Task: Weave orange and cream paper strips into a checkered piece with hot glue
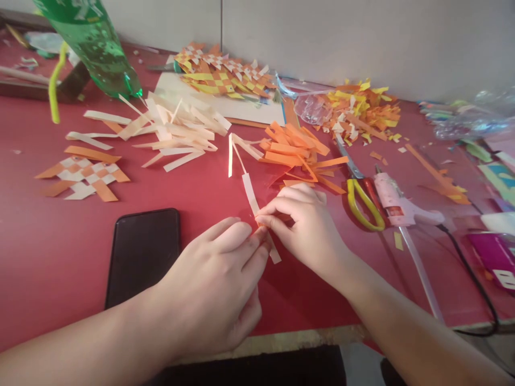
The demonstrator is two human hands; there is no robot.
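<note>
White paper strip [250, 193] pinched mid-length over red tabletop [201, 195].
We note left hand [219, 273] and right hand [309, 228] nearly touching, fingertips closed on it; long axis slants far-left to near-right, the right pinch nearer its far end.

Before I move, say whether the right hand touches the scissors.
Apart: the head view shows red tabletop between the right hand and the scissors.

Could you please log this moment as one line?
left hand: pinching narrow pale paper strip | right hand: pinching same strip | nearby: black rectangular phone, loose orange paper strips
</note>
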